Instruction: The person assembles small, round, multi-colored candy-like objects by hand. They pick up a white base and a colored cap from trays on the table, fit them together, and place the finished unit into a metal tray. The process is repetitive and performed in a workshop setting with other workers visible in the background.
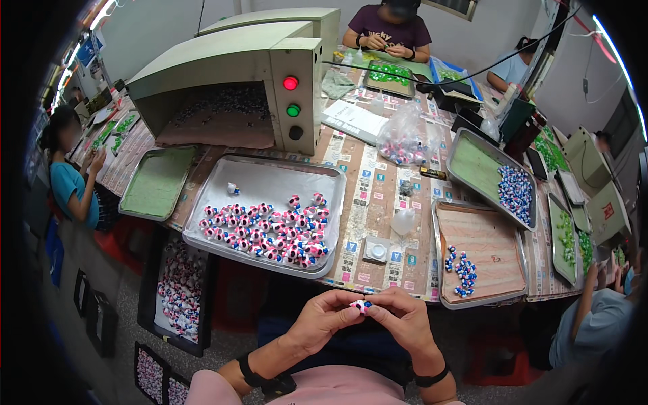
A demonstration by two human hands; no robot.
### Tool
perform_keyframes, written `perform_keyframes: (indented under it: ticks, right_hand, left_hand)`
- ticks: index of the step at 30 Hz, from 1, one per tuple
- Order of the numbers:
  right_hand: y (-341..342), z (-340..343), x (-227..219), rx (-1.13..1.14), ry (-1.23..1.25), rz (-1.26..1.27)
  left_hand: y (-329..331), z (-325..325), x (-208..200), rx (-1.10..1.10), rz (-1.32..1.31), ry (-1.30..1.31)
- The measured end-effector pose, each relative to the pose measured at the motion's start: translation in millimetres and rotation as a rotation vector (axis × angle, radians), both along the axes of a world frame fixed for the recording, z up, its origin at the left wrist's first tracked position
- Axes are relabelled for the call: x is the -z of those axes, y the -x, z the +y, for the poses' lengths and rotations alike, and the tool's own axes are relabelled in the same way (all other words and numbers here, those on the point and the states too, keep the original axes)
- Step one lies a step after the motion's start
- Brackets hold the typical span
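A small toy figurine [361, 307] in white, pink, black and blue is held between both hands at the table's front edge. My left hand [316, 325] pinches its white and pink side. On the blue side, the thumb and fingers of my right hand [406, 322] close on it. Fingertips hide part of the piece, so I cannot tell whether its parts are joined. Many similar figurines [297, 233] lie grouped in the silver tray [277, 177] ahead and to the left. Small blue-and-white pieces [466, 278] rest on the pink-lined tray [496, 253] to the right.
A beige machine [226, 64] with a wide opening stands behind the silver tray. A green-lined tray [472, 155] holds more blue pieces. Nearby are a plastic bag [403, 135], a white bottle [405, 221] and a small square container [375, 250]. Co-workers sit around.
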State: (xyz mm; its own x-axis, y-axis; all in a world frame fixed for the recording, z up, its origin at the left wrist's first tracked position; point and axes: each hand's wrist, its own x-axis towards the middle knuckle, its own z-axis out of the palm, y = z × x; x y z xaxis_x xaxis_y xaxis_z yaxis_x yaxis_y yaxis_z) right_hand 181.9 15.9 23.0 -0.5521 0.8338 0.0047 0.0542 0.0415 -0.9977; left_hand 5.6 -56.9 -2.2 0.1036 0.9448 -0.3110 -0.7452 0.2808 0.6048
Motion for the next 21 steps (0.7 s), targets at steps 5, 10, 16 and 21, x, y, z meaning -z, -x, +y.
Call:
perform_keyframes:
  ticks: [5, 10, 16, 21]
  right_hand:
    - [0.2, -1.1, 0.5, 0.023, 0.081, 0.08]
    - [1.8, -1.1, 1.1, 0.059, 0.091, 0.039]
    - [-1.3, -3.3, 5.6, 0.095, 0.118, 0.056]
    - [1.3, -8.1, 12.4, 0.06, 0.138, 0.037]
  left_hand:
    - [4.1, 1.9, -5.6, 0.074, -0.015, -0.005]
    - [10.6, -2.4, -3.1, 0.049, -0.006, -0.017]
    - [55.2, 4.7, -7.5, -0.376, 0.721, -0.249]
    - [125.0, 26.1, -13.2, -0.701, 1.795, -0.344]
